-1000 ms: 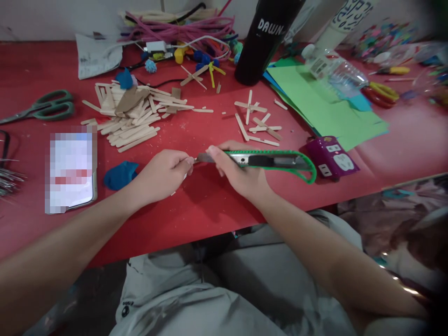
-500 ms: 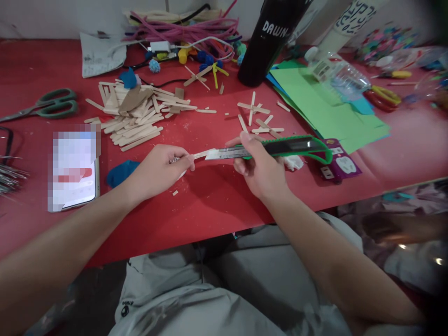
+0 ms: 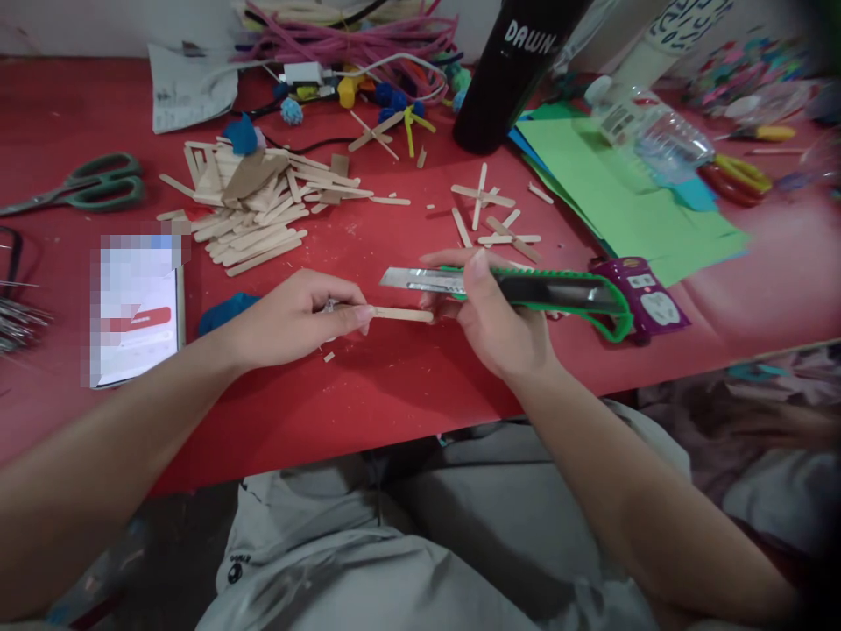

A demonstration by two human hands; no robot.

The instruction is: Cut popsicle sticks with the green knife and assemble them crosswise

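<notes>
Between thumb and fingers, my left hand pinches one end of a wooden craft stick, which points right above the red table. Something whitish shows behind the left fingers, too hidden to name. My right hand is closed around a green and black utility knife. Its blade is out, points left and lies just above the stick, apart from it. The stick's right end reaches the right fingertips; whether they grip it I cannot tell. A blue lump lies behind my left wrist.
A heap of craft sticks, scissors and a phone lie left. Crossed sticks lie beyond my right hand. A black bottle, green paper and a purple packet stand or lie right. The red table's front edge is near my lap.
The knife blade has moved up and away from the stick. The stick now extends further in view, its right end at the right fingertips. The whole view has shifted slightly.
</notes>
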